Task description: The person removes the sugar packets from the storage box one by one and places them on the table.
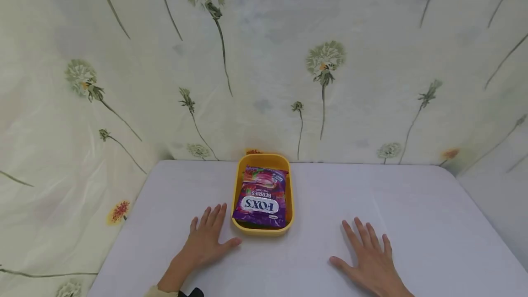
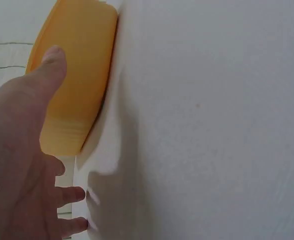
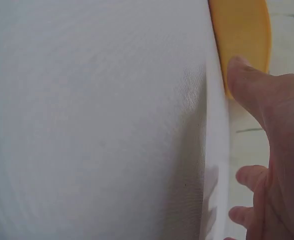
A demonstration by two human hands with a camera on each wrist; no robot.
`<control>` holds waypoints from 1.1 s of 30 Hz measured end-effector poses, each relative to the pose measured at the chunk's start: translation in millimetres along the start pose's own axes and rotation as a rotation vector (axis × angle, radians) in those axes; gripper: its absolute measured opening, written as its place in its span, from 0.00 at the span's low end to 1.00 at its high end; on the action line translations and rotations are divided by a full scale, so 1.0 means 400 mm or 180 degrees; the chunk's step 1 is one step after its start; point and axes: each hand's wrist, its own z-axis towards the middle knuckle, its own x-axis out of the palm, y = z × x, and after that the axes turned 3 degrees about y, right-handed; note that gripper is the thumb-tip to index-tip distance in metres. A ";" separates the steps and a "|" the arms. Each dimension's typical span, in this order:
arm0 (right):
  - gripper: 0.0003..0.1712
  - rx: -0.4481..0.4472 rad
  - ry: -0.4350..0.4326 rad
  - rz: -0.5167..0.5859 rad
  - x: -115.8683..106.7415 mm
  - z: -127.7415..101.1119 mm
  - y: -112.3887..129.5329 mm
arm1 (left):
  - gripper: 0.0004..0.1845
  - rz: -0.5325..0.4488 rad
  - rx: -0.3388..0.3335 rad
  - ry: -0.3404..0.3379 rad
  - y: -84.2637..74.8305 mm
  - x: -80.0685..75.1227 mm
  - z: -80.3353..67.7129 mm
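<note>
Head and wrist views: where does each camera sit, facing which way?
Head: on the head, facing forward and down at the white table and yellow tray; the left hand and right hand show.
Left wrist: on that wrist, facing the table and tray's side; left hand shows.
Right wrist: on that wrist, facing table and tray; right hand shows.
Both wrist views share the tray.
</note>
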 end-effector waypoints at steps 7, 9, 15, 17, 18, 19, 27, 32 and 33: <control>0.52 -0.0008 -0.0058 0.0030 0.002 -0.003 -0.004 | 0.37 -0.0951 0.0218 -0.0290 0.024 -0.012 0.000; 0.51 -0.0023 -0.0084 0.0094 0.000 -0.001 -0.006 | 0.30 -0.1482 0.0232 -0.0535 0.025 -0.009 0.002; 0.42 -0.0038 -0.0255 0.0394 -0.012 0.003 -0.021 | 0.23 -0.2911 0.0239 -0.0992 -0.011 0.020 0.019; 0.39 -0.0033 -0.0333 0.0509 -0.017 0.003 -0.025 | 0.24 -0.3197 0.0186 -0.1031 -0.027 0.035 0.025; 0.38 -0.0039 -0.0370 0.0549 -0.018 0.004 -0.027 | 0.24 -0.3284 0.0145 -0.1050 -0.035 0.041 0.027; 0.37 -0.0045 -0.0383 0.0598 -0.020 0.005 -0.027 | 0.24 -0.3360 0.0107 -0.1071 -0.042 0.047 0.027; 0.33 -0.0012 -0.0226 0.1089 -0.027 0.031 -0.026 | 0.25 -0.3684 0.0020 -0.1226 -0.067 0.067 0.026; 0.29 -0.0164 -0.0380 0.1389 -0.018 0.052 -0.023 | 0.26 -0.3870 0.0067 -0.1016 -0.092 0.046 0.008; 0.29 -0.0206 -0.0431 0.1423 -0.016 0.056 -0.021 | 0.26 -0.3885 0.0078 -0.0992 -0.101 0.038 0.002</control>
